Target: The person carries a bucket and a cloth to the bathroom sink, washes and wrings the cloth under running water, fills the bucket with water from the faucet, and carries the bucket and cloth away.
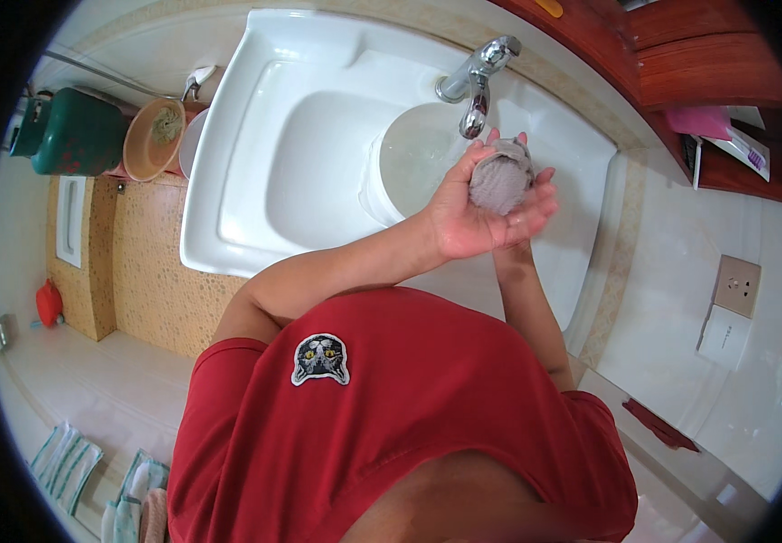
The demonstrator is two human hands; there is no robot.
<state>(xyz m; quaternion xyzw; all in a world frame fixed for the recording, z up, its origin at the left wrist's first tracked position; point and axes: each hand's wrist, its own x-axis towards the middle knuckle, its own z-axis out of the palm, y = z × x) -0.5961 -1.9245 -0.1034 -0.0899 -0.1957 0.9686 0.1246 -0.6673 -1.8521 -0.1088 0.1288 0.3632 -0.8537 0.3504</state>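
Note:
A wet-looking, bunched grey cloth [500, 181] is held up between my two hands, just below and right of the tap's spout. Its rounded, fuzzy face is toward me. My left hand [463, 217] curls around its near side, palm up, with the thumb along its left edge and the fingers beneath. Behind it sits my right hand [545, 176], mostly hidden by the cloth and the left hand; only fingertips show past the far and right edges. A white bucket [373, 185] with cloudy water stands in the sink beside my left hand, under the chrome tap [477, 86].
The white sink [255, 204] surrounds the bucket. Left of it are a green container [74, 131] and an orange basin [137, 149]. A reddish wooden shelf [698, 72] hangs at upper right, above a wall socket [736, 285]. Striped cloths [67, 463] lie lower left.

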